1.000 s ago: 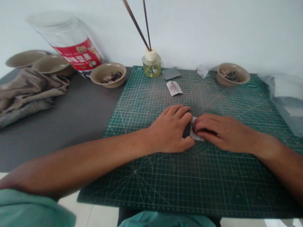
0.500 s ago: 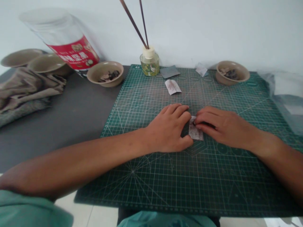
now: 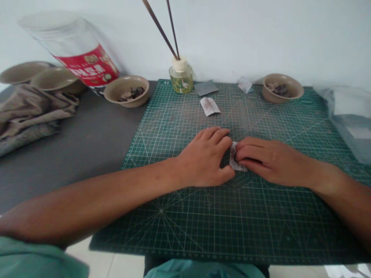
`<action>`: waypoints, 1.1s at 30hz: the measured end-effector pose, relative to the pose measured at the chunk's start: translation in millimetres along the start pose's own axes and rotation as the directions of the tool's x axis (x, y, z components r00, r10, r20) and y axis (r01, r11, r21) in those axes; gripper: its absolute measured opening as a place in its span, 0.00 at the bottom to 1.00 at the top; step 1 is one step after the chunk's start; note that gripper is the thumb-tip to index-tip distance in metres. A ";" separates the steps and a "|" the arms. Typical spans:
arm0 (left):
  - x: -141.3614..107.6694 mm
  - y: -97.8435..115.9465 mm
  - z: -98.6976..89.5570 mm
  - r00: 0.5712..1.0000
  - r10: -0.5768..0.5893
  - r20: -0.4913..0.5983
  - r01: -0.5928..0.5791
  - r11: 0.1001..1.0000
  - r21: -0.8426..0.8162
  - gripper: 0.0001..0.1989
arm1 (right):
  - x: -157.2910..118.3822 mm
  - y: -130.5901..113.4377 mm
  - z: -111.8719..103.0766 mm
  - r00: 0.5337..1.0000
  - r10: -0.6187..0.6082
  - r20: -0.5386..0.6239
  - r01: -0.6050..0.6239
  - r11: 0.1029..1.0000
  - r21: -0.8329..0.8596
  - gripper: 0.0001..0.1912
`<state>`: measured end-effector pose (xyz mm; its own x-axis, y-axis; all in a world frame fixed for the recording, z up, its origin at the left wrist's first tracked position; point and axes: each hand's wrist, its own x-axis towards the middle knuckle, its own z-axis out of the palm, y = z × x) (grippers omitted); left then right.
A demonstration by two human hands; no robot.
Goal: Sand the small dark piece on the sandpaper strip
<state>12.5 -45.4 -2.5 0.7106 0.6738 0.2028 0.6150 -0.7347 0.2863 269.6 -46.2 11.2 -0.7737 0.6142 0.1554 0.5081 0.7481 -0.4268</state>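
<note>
A small whitish piece of sandpaper (image 3: 232,156), stained brownish, lies on the green cutting mat (image 3: 185,216) between my hands. My left hand (image 3: 207,158) rests palm down at its left side, fingers apart, with thumb and index finger at the sheet's edges. Over the right part of the sandpaper, my right hand (image 3: 262,159) is closed in a pinch, fingertips down against the surface. A small dark piece is in that pinch, now mostly hidden by the fingers.
Behind lie a creased paper piece (image 3: 210,106), a grey sheet (image 3: 206,88) and a pale scrap (image 3: 245,84). A reed diffuser (image 3: 181,79) stands near bowls of small pieces (image 3: 127,101) (image 3: 282,98). Left are a red-labelled jar (image 3: 92,65) and cloth (image 3: 37,104); right, a plastic bag (image 3: 348,123).
My right hand has shifted slightly down over the sandpaper, covering more of it and the dark piece. My left hand keeps its place on the mat. The view has drifted a little.
</note>
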 end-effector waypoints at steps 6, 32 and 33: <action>-0.9 -0.7 0.7 1.000 0.009 -0.011 -0.009 1.000 0.010 0.26 | 2.2 9.3 -4.0 0.990 0.084 -0.112 -0.102 0.980 -0.169 0.10; -0.4 -0.1 -0.5 1.000 0.003 -0.005 -0.003 1.000 0.009 0.25 | 1.5 -2.3 1.9 0.987 0.095 -0.131 -0.125 0.960 -0.252 0.11; -0.6 -0.1 -0.3 1.000 0.004 -0.005 -0.004 1.000 0.011 0.25 | 0.9 -2.7 0.7 0.991 0.080 -0.104 -0.102 0.969 -0.224 0.11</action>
<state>11.9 -45.8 -2.4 0.7110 0.6715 0.2088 0.6162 -0.7380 0.2750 267.2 -47.9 11.9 -0.6870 0.6949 0.2128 0.6559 0.7189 -0.2303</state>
